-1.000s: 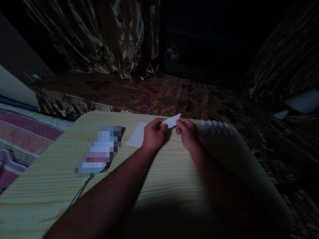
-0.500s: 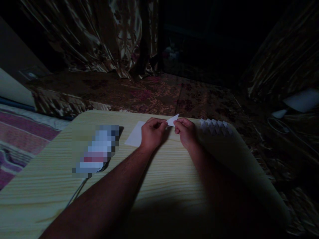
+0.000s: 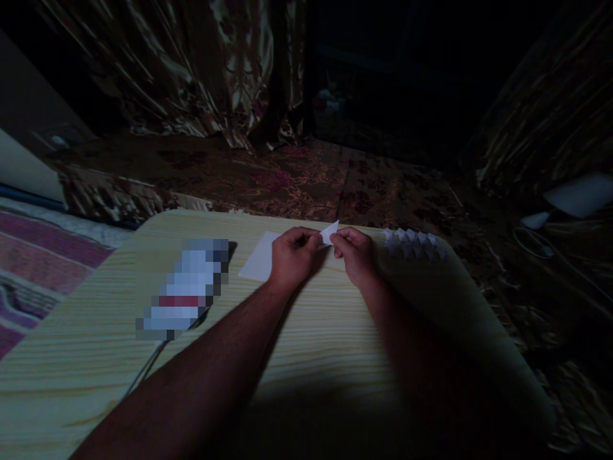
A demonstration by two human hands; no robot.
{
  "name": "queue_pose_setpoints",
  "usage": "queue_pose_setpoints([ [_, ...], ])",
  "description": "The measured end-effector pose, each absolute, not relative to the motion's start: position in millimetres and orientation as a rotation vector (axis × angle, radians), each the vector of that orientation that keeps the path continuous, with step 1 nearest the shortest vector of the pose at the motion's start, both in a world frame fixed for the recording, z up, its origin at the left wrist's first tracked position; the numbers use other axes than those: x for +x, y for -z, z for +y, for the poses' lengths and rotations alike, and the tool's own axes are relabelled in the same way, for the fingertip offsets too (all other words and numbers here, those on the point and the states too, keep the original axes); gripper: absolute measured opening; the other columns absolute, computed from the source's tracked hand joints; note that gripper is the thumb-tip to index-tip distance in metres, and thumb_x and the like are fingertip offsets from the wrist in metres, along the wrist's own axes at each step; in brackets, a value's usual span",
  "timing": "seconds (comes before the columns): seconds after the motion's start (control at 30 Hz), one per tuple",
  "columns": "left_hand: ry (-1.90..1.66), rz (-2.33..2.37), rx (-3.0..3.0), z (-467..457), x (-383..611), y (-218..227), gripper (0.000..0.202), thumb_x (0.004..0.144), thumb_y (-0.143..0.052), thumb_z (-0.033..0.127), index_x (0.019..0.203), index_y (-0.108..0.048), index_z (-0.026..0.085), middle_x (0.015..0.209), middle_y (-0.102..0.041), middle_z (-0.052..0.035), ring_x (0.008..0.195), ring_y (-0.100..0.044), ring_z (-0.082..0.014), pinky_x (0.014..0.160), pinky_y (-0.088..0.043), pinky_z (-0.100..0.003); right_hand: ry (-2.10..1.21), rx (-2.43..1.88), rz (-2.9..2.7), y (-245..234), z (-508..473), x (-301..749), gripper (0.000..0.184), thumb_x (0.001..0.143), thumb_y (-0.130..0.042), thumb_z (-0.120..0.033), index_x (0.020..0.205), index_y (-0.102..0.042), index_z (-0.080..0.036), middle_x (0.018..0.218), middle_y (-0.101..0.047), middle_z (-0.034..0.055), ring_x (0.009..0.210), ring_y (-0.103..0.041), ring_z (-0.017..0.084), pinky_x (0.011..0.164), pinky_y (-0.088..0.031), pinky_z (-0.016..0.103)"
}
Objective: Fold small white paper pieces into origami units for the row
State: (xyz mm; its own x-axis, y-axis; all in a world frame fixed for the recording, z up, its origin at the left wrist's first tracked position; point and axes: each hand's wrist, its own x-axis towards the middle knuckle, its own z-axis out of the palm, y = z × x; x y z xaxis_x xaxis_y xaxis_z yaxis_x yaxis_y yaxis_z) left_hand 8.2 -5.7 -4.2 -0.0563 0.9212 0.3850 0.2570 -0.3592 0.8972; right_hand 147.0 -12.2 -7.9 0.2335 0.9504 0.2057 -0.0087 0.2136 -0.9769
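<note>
A small folded piece of white paper (image 3: 329, 232) with a pointed tip is pinched between my two hands, just above the far part of the table. My left hand (image 3: 293, 254) grips its left side between thumb and fingers. On its right edge, the thumb and fingers of my right hand (image 3: 355, 253) are closed. Flat on the table beside my left hand lies white paper (image 3: 259, 257), partly covered by that hand. To the right of my right hand stand several small folded white paper pieces (image 3: 414, 244) in rows.
A blurred-out, phone-like object (image 3: 186, 284) with a cable (image 3: 143, 364) lies on the left of the pale wooden table (image 3: 325, 338). Beyond the far edge is a patterned, cloth-covered ledge (image 3: 287, 176) below curtains (image 3: 244, 70). A lamp-like white object (image 3: 580, 194) sits at right.
My right hand has shifted slightly left, closer to my left hand, and the paper's tip has moved slightly left with it. My left hand stays nearly still.
</note>
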Motion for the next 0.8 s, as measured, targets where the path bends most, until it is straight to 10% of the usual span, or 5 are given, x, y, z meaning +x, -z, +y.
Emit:
queue_pose_setpoints([
  [0.8, -1.399, 1.252, 1.643, -10.0, 8.9, 2.7, 0.024, 0.078, -0.061, 0.036, 0.085, -0.074, 0.017, 0.081, -0.074, -0.0035, 0.073, -0.066, -0.0158, 0.068, -0.05, -0.024, -0.95, -1.126, -1.087, 6.1, -13.0, 145.5, 0.018, 0.067, -0.068, -0.032, 0.067, -0.056, -0.019, 0.051, -0.053, -0.0058, 0.041, -0.041, 0.007, 0.042, -0.029, 0.022],
])
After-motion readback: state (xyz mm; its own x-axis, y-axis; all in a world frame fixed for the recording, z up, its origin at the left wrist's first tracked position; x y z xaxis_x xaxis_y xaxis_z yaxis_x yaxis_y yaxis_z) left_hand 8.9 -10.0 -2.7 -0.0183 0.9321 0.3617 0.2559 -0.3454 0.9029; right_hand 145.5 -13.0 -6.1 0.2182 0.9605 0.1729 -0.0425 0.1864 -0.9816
